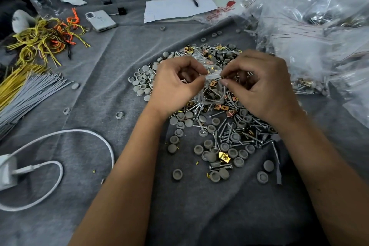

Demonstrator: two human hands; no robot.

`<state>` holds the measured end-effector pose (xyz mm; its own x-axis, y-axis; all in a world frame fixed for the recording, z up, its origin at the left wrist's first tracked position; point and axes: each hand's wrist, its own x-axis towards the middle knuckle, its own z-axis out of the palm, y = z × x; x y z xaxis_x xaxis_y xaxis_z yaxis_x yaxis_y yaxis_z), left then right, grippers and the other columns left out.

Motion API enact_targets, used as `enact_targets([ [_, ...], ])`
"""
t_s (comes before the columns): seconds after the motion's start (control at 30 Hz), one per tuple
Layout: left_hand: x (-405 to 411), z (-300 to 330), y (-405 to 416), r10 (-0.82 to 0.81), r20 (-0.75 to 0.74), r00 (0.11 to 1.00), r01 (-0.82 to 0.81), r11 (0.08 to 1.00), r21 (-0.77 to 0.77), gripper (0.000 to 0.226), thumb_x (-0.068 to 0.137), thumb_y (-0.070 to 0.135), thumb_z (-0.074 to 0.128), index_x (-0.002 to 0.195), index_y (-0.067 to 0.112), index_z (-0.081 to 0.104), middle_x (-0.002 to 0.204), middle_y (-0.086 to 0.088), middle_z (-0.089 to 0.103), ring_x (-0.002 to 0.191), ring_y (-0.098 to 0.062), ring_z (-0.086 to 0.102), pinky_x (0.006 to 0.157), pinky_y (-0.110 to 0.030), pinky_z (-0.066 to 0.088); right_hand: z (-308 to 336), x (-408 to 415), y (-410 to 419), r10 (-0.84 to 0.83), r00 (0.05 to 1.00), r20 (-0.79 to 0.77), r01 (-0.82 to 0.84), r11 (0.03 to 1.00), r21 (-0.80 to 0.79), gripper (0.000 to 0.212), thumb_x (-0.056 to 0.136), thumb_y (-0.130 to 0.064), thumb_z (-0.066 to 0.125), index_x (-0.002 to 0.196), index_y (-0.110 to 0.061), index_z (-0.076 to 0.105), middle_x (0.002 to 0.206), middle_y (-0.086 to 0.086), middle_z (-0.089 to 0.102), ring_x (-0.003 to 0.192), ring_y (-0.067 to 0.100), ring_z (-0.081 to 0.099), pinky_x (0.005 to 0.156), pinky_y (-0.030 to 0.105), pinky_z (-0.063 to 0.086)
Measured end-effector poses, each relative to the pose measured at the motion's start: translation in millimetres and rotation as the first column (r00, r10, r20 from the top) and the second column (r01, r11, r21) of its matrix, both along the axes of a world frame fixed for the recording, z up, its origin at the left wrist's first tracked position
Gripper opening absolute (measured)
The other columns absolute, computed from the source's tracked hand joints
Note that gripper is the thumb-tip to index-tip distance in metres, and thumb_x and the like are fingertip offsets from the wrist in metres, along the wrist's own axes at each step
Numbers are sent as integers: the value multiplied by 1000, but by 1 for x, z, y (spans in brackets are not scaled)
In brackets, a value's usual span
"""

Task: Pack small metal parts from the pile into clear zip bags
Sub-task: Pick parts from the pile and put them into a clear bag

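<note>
Head view looks down on a grey cloth (123, 50) where a person holds a small clear bag (213, 86) just above the pile of parts (225, 132). The left hand (175, 84) pinches the bag's top edge on one side with thumb and forefinger curled in; the right hand (261, 86) pinches the other side the same way, so both hands are closed on its mouth. Whether they are pressing the strip shut or parting it I cannot tell. The bag looks thin, soft and slippery, light in itself yet weighted by its load, so I judge the stiffer top strip the best place to take it, as both hands do. Through the film show several screws, gold clips and grey caps, hanging low in the bag. The pile beneath it mixes the same three kinds: screws (245, 140), gold clips (224, 157) and round grey caps (143, 82), the caps thickest on the pile's left. Right of the pile rises a heap of clear bags (311, 46), some already holding parts. Beyond the pile lie a sheet of paper (169, 9) with a pen (194, 0), and left of that a phone (100, 20).
</note>
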<state>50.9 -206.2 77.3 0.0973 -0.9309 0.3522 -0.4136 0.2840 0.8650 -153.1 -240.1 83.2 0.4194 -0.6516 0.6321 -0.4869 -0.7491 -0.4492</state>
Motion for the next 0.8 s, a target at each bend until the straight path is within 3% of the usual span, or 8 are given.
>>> enact_targets([
  [0.07, -1, 0, 0, 6, 13, 1000, -6, 1000, -7, 9, 84, -7, 72, 88, 1, 75, 74, -22, 70, 60, -23, 57, 57, -29, 44, -1, -1, -2, 3, 1000, -15, -3, 1000, -6, 14, 82, -13, 85, 94, -11, 79, 92, 1, 67, 66, 14, 55, 61, 24, 47],
  [0.2, -3, 0, 0, 16, 23, 1000, -15, 999, -34, 8, 84, -6, 72, 88, 1, 74, 75, -19, 71, 62, -35, 63, 56, -37, 50, -6, 0, -3, 12, 998, -60, -12, 1000, 7, 17, 79, -14, 87, 95, -12, 80, 94, 0, 61, 76, -10, 45, 66, 7, 32],
  [0.27, -3, -1, -1, 17, 23, 1000, -16, 999, -37, 7, 84, -5, 72, 87, 1, 74, 74, -18, 71, 64, -40, 63, 55, -42, 51, -8, 1, -4, -7, 997, -82, 7, 1000, 6, 19, 78, -15, 88, 96, -13, 80, 94, 1, 60, 79, -12, 42, 69, 8, 30],
  [0.37, -3, -2, -1, 25, 9, 1000, -24, 999, -24, 8, 83, -4, 72, 87, 2, 75, 74, -20, 70, 59, -32, 59, 55, -37, 45, -9, 1, -5, -32, 996, -87, 33, 999, 6, 19, 80, -17, 87, 97, -12, 80, 95, 2, 62, 79, -10, 44, 69, 11, 34],
  [0.5, -1, -1, -1, 18, -18, 1000, -19, 1000, -6, 10, 84, -6, 71, 87, 2, 75, 74, -23, 69, 58, -22, 52, 56, -30, 39, -5, -1, -6, -65, 996, -65, 67, 997, 25, 14, 83, -16, 85, 95, -13, 79, 92, -2, 67, 72, 3, 56, 66, 21, 49],
  [0.63, -3, -1, 0, 5, -18, 1000, -5, 1000, -3, 12, 83, -8, 69, 87, 1, 74, 72, -19, 69, 57, -19, 52, 54, -29, 39, -5, 1, -3, -57, 998, -8, 57, 988, 140, 21, 84, -12, 82, 96, -20, 67, 85, -16, 65, 74, -2, 65, 67, 9, 50],
  [0.8, -3, 1, 2, -28, -4, 1000, 28, 1000, -10, 16, 80, -14, 66, 88, -2, 73, 69, -12, 66, 58, -18, 52, 53, -27, 38, -8, 4, -1, -61, 998, 29, 52, 964, 260, 34, 85, -15, 82, 108, -24, 60, 78, -24, 66, 78, -5, 69, 68, 7, 53],
])
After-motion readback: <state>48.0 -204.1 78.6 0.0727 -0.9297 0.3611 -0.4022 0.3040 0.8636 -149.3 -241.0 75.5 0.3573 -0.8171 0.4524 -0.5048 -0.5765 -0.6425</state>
